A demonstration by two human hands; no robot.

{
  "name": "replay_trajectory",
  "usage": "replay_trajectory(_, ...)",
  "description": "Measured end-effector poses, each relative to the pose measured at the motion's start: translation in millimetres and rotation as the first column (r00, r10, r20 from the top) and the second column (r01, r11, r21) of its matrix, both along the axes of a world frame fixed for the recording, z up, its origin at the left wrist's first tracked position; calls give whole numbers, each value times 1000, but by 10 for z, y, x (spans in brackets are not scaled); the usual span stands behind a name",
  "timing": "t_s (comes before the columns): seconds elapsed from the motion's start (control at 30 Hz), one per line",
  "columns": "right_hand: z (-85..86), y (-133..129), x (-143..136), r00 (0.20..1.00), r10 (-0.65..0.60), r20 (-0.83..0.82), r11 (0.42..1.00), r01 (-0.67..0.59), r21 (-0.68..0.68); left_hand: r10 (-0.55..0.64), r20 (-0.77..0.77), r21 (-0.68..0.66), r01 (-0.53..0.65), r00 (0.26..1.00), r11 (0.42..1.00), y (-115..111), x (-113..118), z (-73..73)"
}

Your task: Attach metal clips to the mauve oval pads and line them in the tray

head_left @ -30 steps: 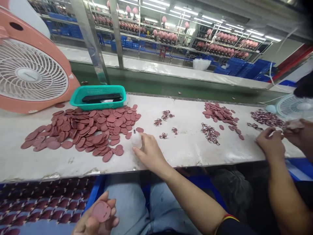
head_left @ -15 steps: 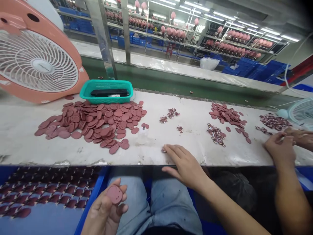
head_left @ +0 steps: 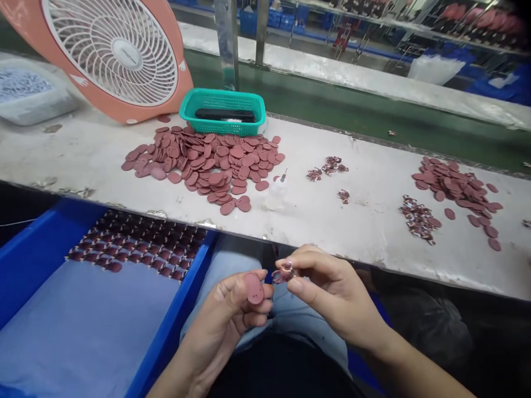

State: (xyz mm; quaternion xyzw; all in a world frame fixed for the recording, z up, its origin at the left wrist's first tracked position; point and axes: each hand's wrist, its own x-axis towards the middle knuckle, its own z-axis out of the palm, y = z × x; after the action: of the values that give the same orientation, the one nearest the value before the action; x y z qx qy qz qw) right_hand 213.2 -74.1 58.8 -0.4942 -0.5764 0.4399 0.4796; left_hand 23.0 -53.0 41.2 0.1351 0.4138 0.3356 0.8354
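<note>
Between the thumb and fingers of my left hand [head_left: 232, 312] is a flat oval maroon disc [head_left: 254, 288] with small holes in it. My right hand [head_left: 332, 293] pinches a small maroon and white looped piece [head_left: 284, 272], whose exact kind I cannot make out. Both hands are close together over my lap, in front of the table edge. On the table lies a large pile of maroon oval discs [head_left: 207, 166]. Small clusters of looped pieces [head_left: 332, 166] lie right of it, near a small clear bottle [head_left: 279, 190] with a thin tip.
A blue tray [head_left: 136, 354] at lower left holds rows of assembled maroon pieces. Behind the disc pile stand a green basket [head_left: 224, 130] and an orange fan [head_left: 124, 110]. Another disc pile [head_left: 452, 185] and more looped pieces [head_left: 417, 221] lie at right on the white table [head_left: 365, 204].
My right hand has lifted from the table with a small looped piece and come beside my left hand. The left hand has risen with its disc. The view has turned left and down.
</note>
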Motion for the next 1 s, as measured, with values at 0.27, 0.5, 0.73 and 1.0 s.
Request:
replay_trajectory(0.27, 116, 70, -47, 957, 166, 238, 980, -187, 65, -18, 6, 34, 18, 1000, 999, -22, -19, -16)
replay_trajectory(0.5, 208, 127, -22, 901, 224, 372, 950, -288, 124, -55, 28, 24, 54, 998, 998, -23, -24, -54)
replay_trajectory(0.73, 276, 171, -20, 854, 257, 453, 915, -365, 169, -48, 45, 17, 47, 998, 999, -30, -35, -22)
replay_trajectory(1.0, 324, 147, -38, 802, 284, 526, 886, -429, 174, -43, 69, 5, 42, 997, 999, -61, -44, -92)
